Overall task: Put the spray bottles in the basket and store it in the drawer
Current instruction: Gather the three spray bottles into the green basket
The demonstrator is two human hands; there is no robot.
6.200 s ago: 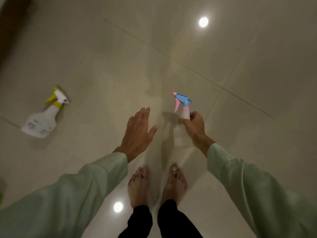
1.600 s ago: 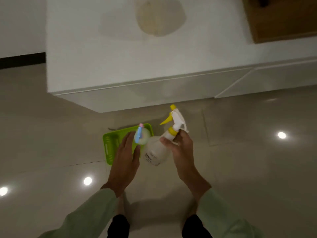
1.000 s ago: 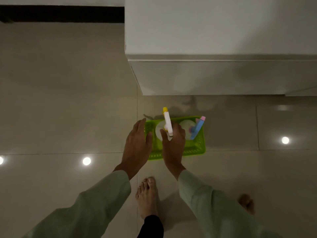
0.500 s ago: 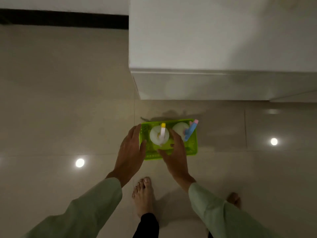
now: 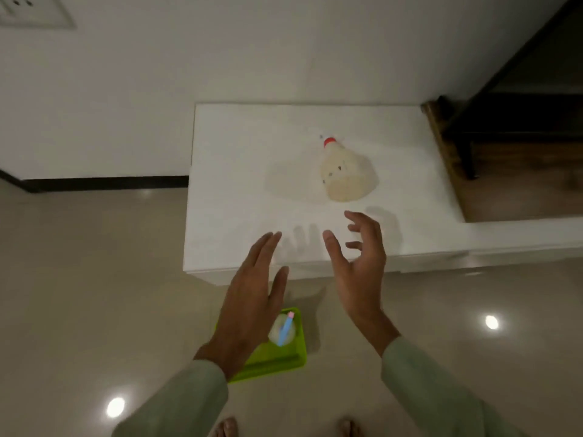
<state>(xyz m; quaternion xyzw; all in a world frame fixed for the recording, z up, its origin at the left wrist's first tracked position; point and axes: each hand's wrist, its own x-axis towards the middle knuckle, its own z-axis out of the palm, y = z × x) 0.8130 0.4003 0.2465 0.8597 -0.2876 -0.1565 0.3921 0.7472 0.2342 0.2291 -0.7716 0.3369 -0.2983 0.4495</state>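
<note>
A green basket (image 5: pixel 277 357) stands on the floor in front of the white cabinet (image 5: pixel 236 200). Inside it I see the spray bottle with the blue and pink head (image 5: pixel 284 331); the yellow-headed bottle is hidden behind my left hand. A third bottle with a red cap (image 5: pixel 345 170) lies on the cabinet top, further back. My left hand (image 5: pixel 249 304) is raised over the basket, open and flat. My right hand (image 5: pixel 359 266) is raised at the cabinet's front edge, fingers spread, short of the red-capped bottle. Both hands hold nothing.
The cabinet's drawer fronts (image 5: pixel 441 257) run along its front edge, shut. A dark wooden unit (image 5: pixel 511 152) stands to the right of the cabinet. A white wall rises behind. The tiled floor (image 5: pixel 94 279) reflects ceiling lights.
Both hands have left the basket and risen toward the cabinet top. My view has tilted up, so the cabinet top and the red-capped bottle now show.
</note>
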